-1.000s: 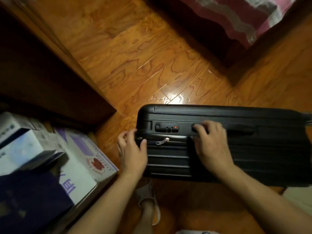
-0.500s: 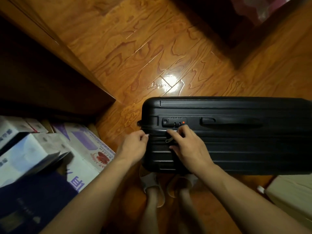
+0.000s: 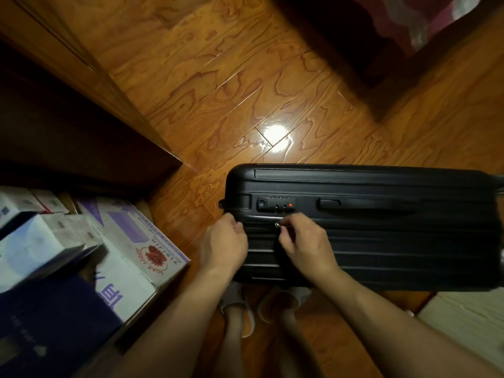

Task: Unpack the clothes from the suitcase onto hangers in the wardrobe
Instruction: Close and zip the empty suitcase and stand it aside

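Cardboard boxes (image 3: 131,241) stacked at left on wood floor (image 3: 245,77) w/ glare.

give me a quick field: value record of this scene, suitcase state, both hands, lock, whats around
suitcase: black hard-shell suitcase, on its side on the wooden floor, closed
combination lock: on the upward side, beside the recessed handle
right hand: pinches the metal zipper pull just below the lock
left hand: curled at the suitcase's corner; what it holds is not clear
clothes: none in view
nearby: cardboard boxes to the left
feet: in slippers beside the suitcase
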`<move>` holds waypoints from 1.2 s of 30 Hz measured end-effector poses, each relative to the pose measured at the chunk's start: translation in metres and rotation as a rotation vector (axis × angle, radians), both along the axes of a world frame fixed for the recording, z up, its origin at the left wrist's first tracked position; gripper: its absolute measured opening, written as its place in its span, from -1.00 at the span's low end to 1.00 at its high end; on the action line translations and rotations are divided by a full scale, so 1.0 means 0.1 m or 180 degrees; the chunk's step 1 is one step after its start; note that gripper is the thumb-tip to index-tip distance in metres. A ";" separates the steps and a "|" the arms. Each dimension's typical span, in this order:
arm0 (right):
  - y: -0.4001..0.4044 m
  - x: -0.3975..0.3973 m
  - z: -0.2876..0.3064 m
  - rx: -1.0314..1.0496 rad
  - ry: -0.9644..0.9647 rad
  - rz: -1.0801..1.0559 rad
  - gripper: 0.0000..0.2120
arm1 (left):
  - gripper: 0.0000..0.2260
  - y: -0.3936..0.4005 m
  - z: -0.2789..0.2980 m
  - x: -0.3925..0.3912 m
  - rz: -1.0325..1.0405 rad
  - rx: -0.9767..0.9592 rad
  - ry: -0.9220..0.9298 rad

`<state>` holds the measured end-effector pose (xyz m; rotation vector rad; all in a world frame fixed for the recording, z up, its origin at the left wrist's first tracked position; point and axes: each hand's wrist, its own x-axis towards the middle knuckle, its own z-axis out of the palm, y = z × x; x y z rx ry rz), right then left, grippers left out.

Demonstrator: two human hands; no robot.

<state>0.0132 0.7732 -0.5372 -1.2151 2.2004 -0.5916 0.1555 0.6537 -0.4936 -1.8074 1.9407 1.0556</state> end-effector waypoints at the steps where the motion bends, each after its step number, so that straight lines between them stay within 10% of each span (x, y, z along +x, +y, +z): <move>1: -0.01 0.03 -0.01 0.0082 -0.0226 -0.0373 -0.95 | -0.83 0.06 0.03 -0.04 -0.0151 -0.0139 -0.0021; 16: -0.02 0.11 0.17 0.0048 -0.1469 -0.2217 -0.89 | -0.82 0.51 -0.17 -0.36 -0.0095 -0.0440 0.0485; 27: -0.14 0.18 0.13 0.0274 0.0124 -0.1253 -0.82 | -0.77 0.55 -0.33 -0.44 -0.0244 -0.0986 0.0678; 36: -0.33 -0.01 0.10 0.0734 0.0060 -0.0665 -0.78 | -0.82 0.50 -0.41 -0.41 -0.0642 -0.1070 0.0540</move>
